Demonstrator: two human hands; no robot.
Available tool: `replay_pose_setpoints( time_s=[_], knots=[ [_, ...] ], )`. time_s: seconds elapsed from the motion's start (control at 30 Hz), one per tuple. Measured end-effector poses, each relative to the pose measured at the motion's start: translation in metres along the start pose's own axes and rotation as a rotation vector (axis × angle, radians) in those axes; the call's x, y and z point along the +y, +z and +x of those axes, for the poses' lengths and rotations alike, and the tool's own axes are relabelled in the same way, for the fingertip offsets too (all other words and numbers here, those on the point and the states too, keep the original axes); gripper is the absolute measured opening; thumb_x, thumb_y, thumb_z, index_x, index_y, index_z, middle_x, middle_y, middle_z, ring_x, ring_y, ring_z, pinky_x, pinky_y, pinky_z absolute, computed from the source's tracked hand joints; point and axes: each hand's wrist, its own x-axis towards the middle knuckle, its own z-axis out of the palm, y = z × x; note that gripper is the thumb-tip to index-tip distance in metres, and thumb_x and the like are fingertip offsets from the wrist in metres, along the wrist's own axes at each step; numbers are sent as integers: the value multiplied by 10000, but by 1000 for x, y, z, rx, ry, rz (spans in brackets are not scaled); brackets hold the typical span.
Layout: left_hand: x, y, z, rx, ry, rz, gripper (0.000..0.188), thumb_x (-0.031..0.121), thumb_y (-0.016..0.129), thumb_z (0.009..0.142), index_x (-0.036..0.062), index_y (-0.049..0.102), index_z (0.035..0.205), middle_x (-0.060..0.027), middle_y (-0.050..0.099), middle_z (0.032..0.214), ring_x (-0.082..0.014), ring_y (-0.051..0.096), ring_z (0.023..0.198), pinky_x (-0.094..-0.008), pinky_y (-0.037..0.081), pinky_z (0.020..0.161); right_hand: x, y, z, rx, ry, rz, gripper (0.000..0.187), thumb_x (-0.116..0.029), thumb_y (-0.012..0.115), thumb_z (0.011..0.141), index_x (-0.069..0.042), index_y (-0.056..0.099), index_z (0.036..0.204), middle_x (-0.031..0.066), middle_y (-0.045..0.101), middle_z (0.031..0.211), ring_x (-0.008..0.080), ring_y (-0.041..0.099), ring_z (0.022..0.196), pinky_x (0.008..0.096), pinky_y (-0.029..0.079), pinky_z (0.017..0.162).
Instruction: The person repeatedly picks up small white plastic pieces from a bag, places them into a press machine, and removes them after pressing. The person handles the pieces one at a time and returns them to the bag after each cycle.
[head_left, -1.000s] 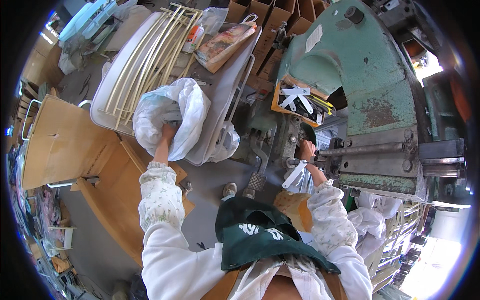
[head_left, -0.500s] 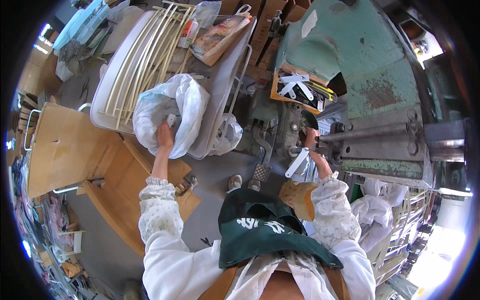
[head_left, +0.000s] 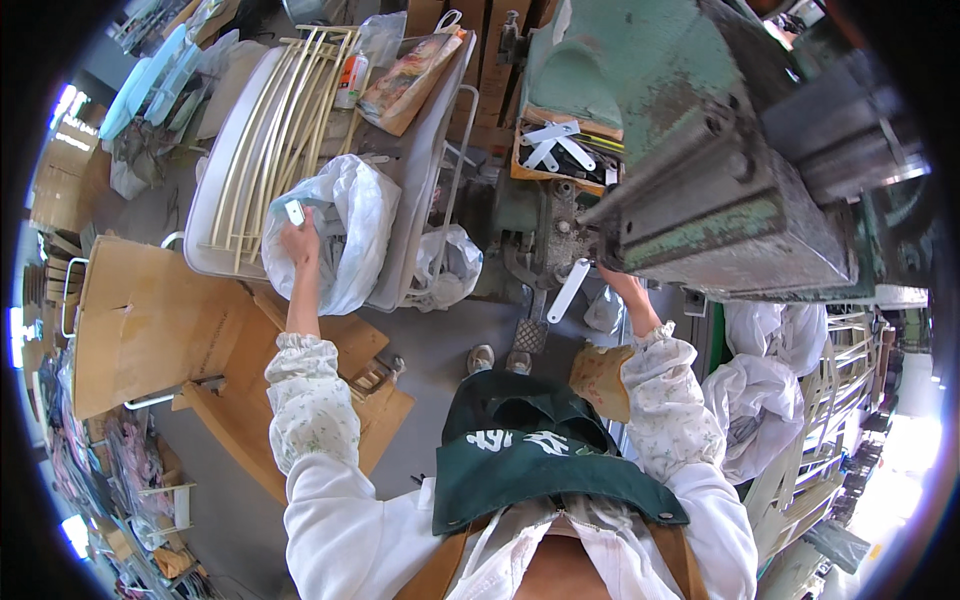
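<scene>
Small white flat piece (head_left: 295,212), gripped in the fingers of the left hand (head_left: 300,241), over the left part of the open white plastic bag (head_left: 368,225). Well right of the bag: right hand (head_left: 622,284), fingers hidden by the green press (head_left: 665,65), grip impossible to tell; between that hand and the bag, near the hand, long white strip (head_left: 568,291). Just beyond the bag: slender cream-coloured rods (head_left: 291,110).

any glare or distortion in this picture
Head view: white glare washes out the lower right, with smaller bright patches at the left edge; head view: fisheye bending inside a dark rim, though the left hand and its white piece read clearly.
</scene>
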Motion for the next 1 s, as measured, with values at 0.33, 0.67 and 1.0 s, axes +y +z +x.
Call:
replay_pose_setpoints(
  time_s=[0.33,0.67,1.0],
  knots=[
    [120,-51,-68,-436,-677,-1208,233,165,596,883,-29,551,1005,-42,521,621,-107,449,452,-205,355,398,-87,-99,10,-149,601,937,136,-138,658,822,-46,618,915,50,556,818,143,494,736,301,378,625],
    [300,-119,-239,-1129,-744,-1480,347,64,539,893,-69,491,1209,-240,591,1125,-302,636,966,-403,533,867,-172,-133,33,-19,433,1162,162,-128,714,796,-10,626,864,-19,545,674,77,434,548,243,336,455],
    [319,-134,-270,-1310,-527,-1289,298,147,587,907,-71,561,1108,-206,644,1037,-226,663,796,-278,515,647,-176,-167,-7,-264,221,1031,163,-105,732,785,9,663,878,22,643,709,71,558,675,271,475,618]
  ],
)
